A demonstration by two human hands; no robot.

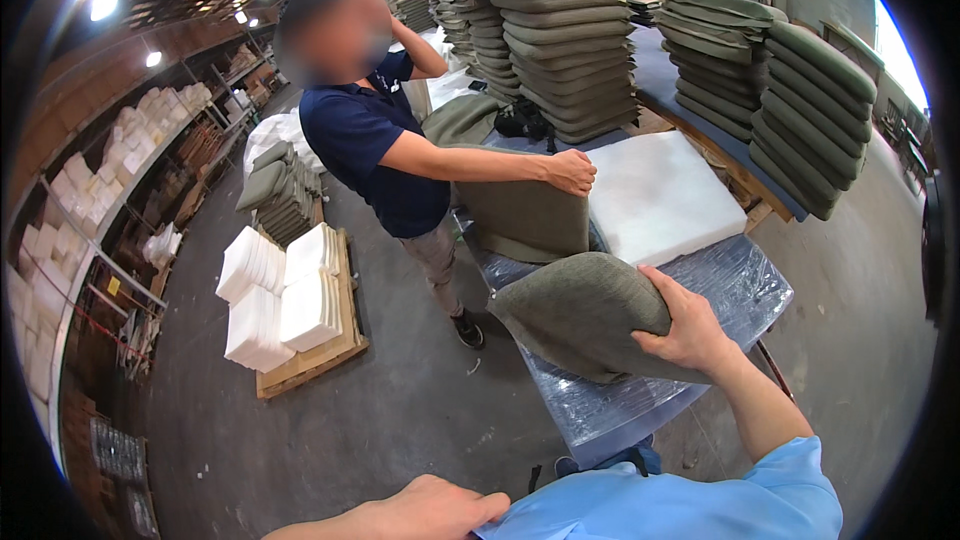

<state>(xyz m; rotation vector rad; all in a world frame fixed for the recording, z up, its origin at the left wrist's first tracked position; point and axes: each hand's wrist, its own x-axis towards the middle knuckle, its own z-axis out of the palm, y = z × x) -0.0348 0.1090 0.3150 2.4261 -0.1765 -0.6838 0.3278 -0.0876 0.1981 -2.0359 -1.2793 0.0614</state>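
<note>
My right hand (690, 325) grips the edge of a grey-green fabric cushion cover (580, 315), thumb on the near side and fingers over the rim. The cover stands tilted on a table wrapped in clear plastic (735, 285). Low in the view, my left hand (430, 508) is curled against my blue shirt; whatever is in its fingers, if anything, is hidden. Just beyond the cover lies a white foam block (660, 195). Across the table, a person in a dark shirt (375, 145) has a closed hand (570, 172) above another grey-green cushion cover (520, 205), beside the foam.
Tall stacks of grey-green cushions (565, 45) stand at the back, with more stacks (810, 115) on a bench at right. White foam pieces (285, 290) sit on a wooden pallet (320, 365) on the floor. Shelves of white bundles (100, 170) run along the left.
</note>
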